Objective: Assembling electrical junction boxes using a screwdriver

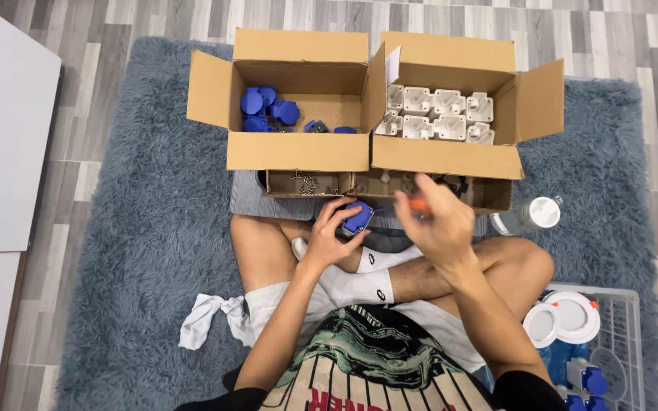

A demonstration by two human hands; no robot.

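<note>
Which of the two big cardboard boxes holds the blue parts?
The left box: blue parts lie in it, while the right box holds white parts in rows.

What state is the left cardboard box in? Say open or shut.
Open. All four flaps of the left box are folded outward, and blue parts lie visible inside on its bottom.

Two open brown cardboard boxes stand side by side at the far edge of the rug. The left box [298, 152], flaps spread wide, holds blue plastic parts [268, 108]. The right box [447, 158], touching it, holds white plastic parts [437, 114] in rows. Just nearer sit two low brown cardboard trays [308, 192], the left with small screws [306, 181].
</note>
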